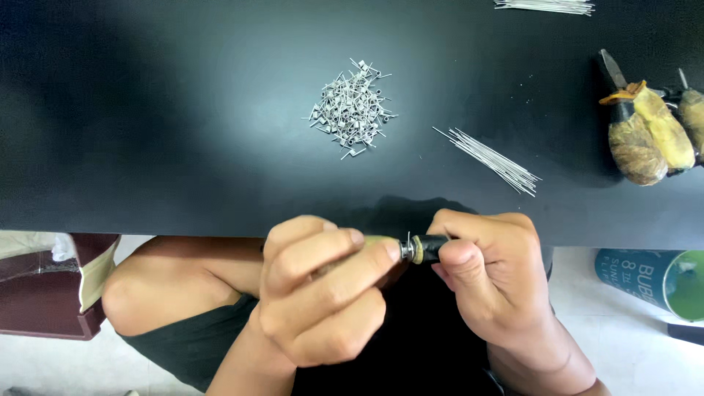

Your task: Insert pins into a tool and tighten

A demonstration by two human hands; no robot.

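Both hands meet just below the near edge of the black surface. The left hand is closed around a pale handle, thumb tip at its metal end. The right hand is closed on the black tool. Small wire coils lie heaped mid-surface. Straight wires lie to their right; wrapped pliers rest far right.

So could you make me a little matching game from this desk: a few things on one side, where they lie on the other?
Things:
1. heap of small wire coils
2. bundle of straight wires
3. wrapped pliers
4. small dark tool

Places:
a. far right of the black table
b. between the left hand and right hand
c. table middle
d. right of the heap

Pairs: 1-c, 2-d, 3-a, 4-b
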